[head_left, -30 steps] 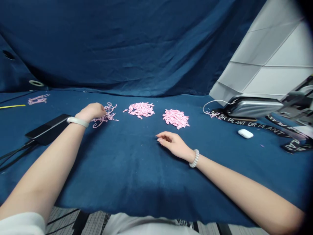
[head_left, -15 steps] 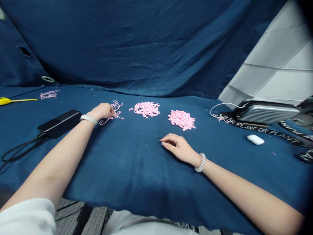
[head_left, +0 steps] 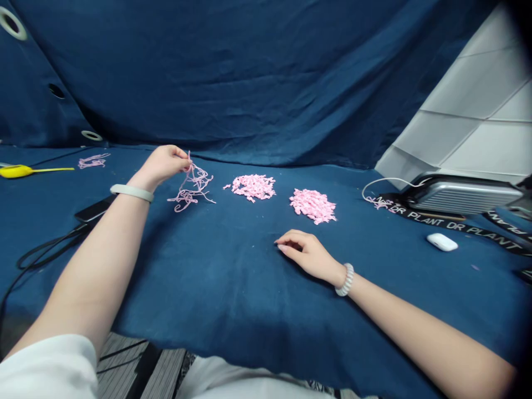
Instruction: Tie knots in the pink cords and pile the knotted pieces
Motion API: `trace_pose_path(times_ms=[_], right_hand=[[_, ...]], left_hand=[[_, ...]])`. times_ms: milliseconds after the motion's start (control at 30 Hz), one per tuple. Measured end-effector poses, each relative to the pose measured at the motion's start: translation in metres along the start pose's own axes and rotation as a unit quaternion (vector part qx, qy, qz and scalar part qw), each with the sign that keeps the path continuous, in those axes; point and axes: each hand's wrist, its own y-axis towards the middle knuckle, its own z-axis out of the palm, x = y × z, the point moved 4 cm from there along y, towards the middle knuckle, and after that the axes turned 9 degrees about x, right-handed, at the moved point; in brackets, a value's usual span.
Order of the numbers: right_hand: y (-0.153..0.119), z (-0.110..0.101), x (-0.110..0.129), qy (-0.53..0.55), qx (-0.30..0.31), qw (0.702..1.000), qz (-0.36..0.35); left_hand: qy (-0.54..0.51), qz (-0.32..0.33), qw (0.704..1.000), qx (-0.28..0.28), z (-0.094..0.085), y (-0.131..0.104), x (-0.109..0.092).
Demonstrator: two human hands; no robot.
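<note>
While the right hand [head_left: 305, 255] is resting loosely curled and empty at centre frame, the left hand [head_left: 164, 162] is pinching pink strings [head_left: 192, 185], dangling them at upper left.

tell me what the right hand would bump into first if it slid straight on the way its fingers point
The right hand lies on the blue cloth with fingers pointing left. That way looks free: bare cloth, probably until the dark cable near the left forearm. The pink piles sit farther back, off that line, though depth is unclear.
</note>
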Motion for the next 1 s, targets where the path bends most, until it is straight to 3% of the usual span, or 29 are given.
trace_pose_path(times_ms=[133,333,433,500,567,667,800,867,1000], right_hand=[[0.000,0.000,-0.002,0.000,-0.001,1.000,0.010],[0.001,0.000,-0.001,-0.003,0.007,1.000,0.006],[0.001,0.000,-0.001,-0.005,0.009,1.000,0.002],[0.001,0.000,0.000,-0.008,0.008,1.000,0.000],[0.001,0.000,0.000,-0.010,0.006,1.000,-0.003],[0.001,0.001,0.000,-0.003,0.000,1.000,0.003],[0.001,0.002,-0.002,0.018,-0.001,1.000,0.013],[0.001,0.002,-0.002,0.025,-0.002,1.000,0.012],[0.000,0.002,-0.003,0.024,-0.004,1.000,0.010]], left_hand=[[-0.024,0.019,1.000,0.004,-0.007,-0.006,-0.002],[0.066,0.001,0.997,-0.037,-0.026,-0.018,-0.008],[-0.042,0.063,0.997,-0.002,-0.033,-0.025,-0.018],[-0.154,0.114,0.981,0.010,-0.038,-0.030,-0.023],[-0.224,0.122,0.967,0.000,-0.042,-0.032,-0.023],[-0.285,0.123,0.950,-0.021,-0.047,-0.033,-0.023],[-0.319,0.191,0.927,-0.041,-0.054,-0.037,-0.030],[-0.300,0.197,0.932,-0.041,-0.056,-0.039,-0.032],[-0.223,0.133,0.965,-0.019,-0.051,-0.038,-0.029]])
